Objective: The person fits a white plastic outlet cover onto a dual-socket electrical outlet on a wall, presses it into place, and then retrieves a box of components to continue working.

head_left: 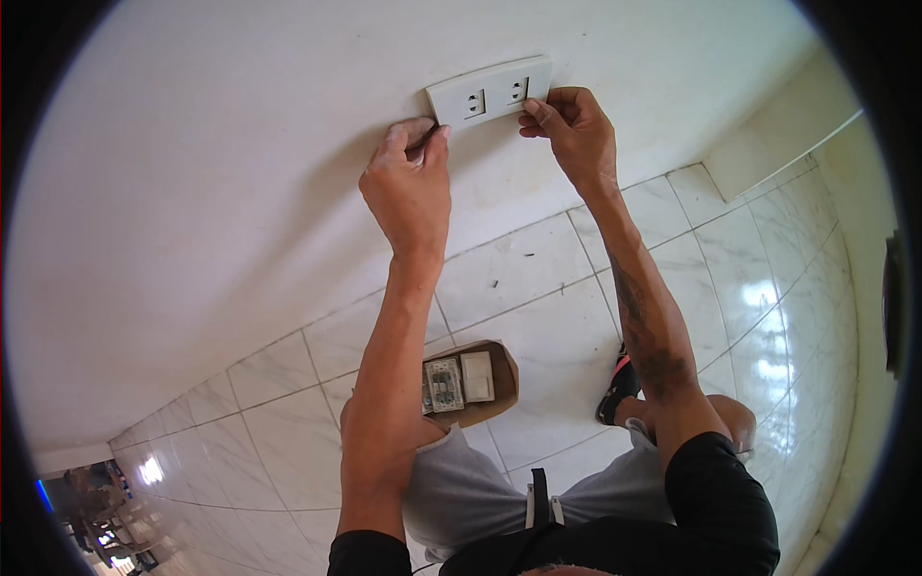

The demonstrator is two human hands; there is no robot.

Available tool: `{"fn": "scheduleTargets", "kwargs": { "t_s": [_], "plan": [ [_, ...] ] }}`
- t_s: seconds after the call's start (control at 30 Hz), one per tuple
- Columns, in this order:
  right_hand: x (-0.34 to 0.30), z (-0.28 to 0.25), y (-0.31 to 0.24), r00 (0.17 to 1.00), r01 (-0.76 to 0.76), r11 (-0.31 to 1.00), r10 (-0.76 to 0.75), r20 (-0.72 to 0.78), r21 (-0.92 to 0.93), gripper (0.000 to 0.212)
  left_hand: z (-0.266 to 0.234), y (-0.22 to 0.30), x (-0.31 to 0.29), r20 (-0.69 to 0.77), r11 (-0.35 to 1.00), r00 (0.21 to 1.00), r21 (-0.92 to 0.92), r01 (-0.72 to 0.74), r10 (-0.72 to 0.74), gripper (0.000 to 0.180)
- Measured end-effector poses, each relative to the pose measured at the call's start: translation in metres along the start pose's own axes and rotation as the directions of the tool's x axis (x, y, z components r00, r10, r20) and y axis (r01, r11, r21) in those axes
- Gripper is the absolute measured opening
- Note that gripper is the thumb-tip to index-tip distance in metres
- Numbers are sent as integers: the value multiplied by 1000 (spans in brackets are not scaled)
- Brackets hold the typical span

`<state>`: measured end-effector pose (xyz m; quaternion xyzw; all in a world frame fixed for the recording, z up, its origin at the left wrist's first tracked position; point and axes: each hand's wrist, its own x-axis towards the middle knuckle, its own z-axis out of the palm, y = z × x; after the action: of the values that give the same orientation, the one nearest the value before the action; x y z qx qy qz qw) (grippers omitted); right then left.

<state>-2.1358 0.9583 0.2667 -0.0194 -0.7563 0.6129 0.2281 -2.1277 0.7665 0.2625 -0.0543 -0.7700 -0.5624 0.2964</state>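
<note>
A white double wall outlet [497,99] with two sockets sits on the white wall, tilted a little in view. My left hand [411,178] is at its lower left corner, with thumb and index finger bent together at the edge. At the lower right, my right hand [579,139] pinches the outlet's edge, its thumb on the front and its index finger along the side. Whether the plate lies flush against the wall cannot be made out.
Below me, an open cardboard box [504,384] on the tiled floor [528,307] holds several white electrical fittings [477,376]. Small dark scraps lie near the wall's foot. My knees and a black shoe [617,389] are close by. A wall ledge [768,144] juts out at the right.
</note>
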Motion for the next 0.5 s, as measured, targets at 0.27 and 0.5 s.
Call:
{"fn": "scheduleTargets", "kwargs": {
  "t_s": [0.27, 0.5],
  "plan": [
    [4, -7, -6, 999, -50, 998, 49, 19, 34, 30, -4, 2, 2, 40, 997, 999, 76, -20, 17, 11],
    [12, -17, 5, 989, -122, 978, 105, 103, 170, 29, -4, 7, 5, 72, 994, 997, 106, 28, -35, 10]
  ]
}}
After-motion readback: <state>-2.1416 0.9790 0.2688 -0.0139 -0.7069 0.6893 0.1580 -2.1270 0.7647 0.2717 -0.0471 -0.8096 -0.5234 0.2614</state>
